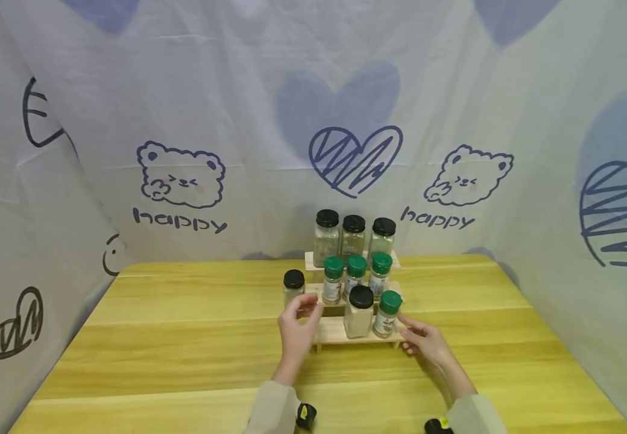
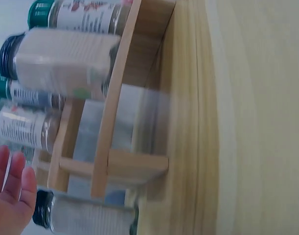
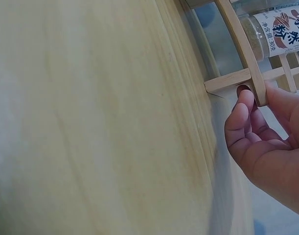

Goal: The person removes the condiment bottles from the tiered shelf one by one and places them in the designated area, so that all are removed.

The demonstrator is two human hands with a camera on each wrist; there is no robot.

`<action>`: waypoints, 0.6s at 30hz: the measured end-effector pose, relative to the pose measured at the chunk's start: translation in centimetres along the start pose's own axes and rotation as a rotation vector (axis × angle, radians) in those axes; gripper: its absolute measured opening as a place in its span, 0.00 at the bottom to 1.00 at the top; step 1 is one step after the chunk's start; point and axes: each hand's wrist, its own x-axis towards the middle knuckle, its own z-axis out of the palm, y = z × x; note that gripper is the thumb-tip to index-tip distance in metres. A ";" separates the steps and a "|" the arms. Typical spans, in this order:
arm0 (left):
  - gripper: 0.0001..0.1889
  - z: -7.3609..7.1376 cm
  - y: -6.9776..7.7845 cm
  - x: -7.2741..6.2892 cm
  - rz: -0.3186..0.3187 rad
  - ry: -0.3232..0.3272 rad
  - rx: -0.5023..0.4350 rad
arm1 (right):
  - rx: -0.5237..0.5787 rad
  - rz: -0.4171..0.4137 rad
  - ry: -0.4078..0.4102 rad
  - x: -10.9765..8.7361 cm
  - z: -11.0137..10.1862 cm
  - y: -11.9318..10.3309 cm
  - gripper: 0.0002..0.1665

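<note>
My right grip [image 1: 422, 340] pinches the right end of the lowest step of a pale wooden three-tier rack [image 1: 332, 330] on the yellow wood-grain worktop [image 1: 183, 361]. My left grip [image 1: 298, 322], fingers loosely spread, holds nothing near a black-capped clear jar [image 1: 294, 295]. On that step, a green-capped round jar [image 1: 386, 322] reads "孜然粉" and "净含量:30克", beside a black-capped square jar [image 1: 358, 322]. Behind, a whitish printed cloth [image 1: 264, 205] says "happy" twice.

the rack [image 1: 331, 331] is smooth wood, the backdrop [image 1: 259, 108] creased cloth.
</note>
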 end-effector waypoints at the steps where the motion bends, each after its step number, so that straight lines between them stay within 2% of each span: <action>1: 0.08 0.2 0.2 -0.1 -0.009 -0.020 -0.009 | 0.001 0.004 0.001 0.0 0.0 0.0 0.26; 6: 0.12 1.2 0.9 -0.4 -0.018 -0.087 -0.062 | -0.004 0.002 -0.002 -0.1 -0.1 -0.2 0.25; 11: 0.15 2.2 1.2 -0.7 0.004 -0.108 -0.064 | -0.006 -0.006 -0.011 -0.1 0.0 -0.1 0.25; 18: 0.19 3.2 1.6 -0.6 -0.002 -0.138 -0.057 | 0.006 0.000 -0.004 0.0 0.0 -0.2 0.25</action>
